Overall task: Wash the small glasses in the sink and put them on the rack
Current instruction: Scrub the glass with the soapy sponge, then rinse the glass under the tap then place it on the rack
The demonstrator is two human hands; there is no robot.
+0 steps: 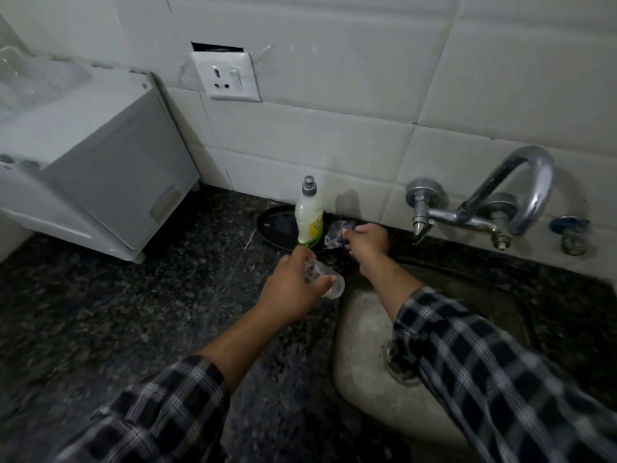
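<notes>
My left hand (293, 285) grips a small clear glass (325, 279), tilted on its side with its mouth toward the sink (367, 389), above the counter edge. My right hand (365, 245) reaches to the back of the counter and pinches a dark crumpled scrubber or cloth (337, 232) beside the dish soap bottle (310, 217). The steel sink basin lies under my right forearm, its drain partly hidden by the sleeve. I cannot make out any other glasses in the sink.
A chrome wall tap (484, 208) hangs over the sink's back edge. A dark round plate (275, 225) sits behind the soap bottle. A white appliance (93, 162) stands on the dark granite counter (133, 312) at left, with a wall socket (227, 76) above.
</notes>
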